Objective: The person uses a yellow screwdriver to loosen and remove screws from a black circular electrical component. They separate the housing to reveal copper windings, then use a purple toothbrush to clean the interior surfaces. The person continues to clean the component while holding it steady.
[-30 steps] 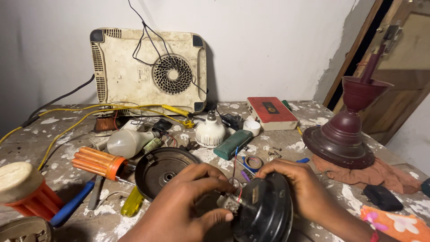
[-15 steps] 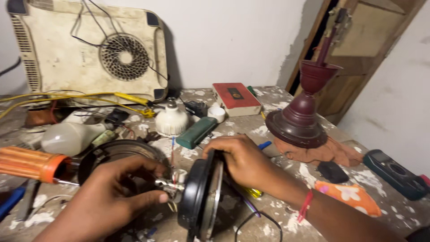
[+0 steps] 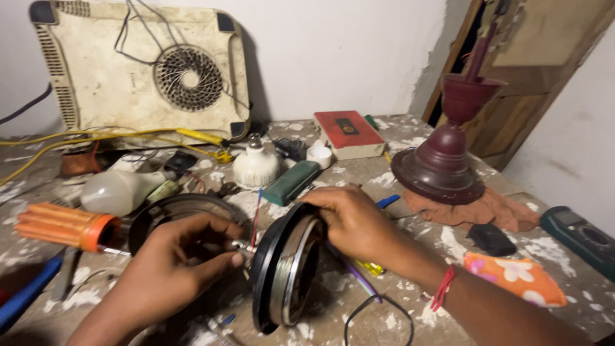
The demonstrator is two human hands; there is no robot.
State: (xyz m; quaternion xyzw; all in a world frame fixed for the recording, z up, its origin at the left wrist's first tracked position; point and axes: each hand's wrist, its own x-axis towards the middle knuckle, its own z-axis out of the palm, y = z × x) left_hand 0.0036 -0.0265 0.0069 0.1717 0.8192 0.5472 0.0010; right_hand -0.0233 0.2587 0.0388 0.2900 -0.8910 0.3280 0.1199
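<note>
Behind both hands, bulbs crowd the motor.

Black round motor housing, on edge, silver shaft leftward, on bench

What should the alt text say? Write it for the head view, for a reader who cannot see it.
Two bare hands work on a round black motor housing stood on edge on a cluttered workbench: the right hand steadies its rim while the left hand pinches its small metal shaft. A maroon fan cover stands behind.
</note>
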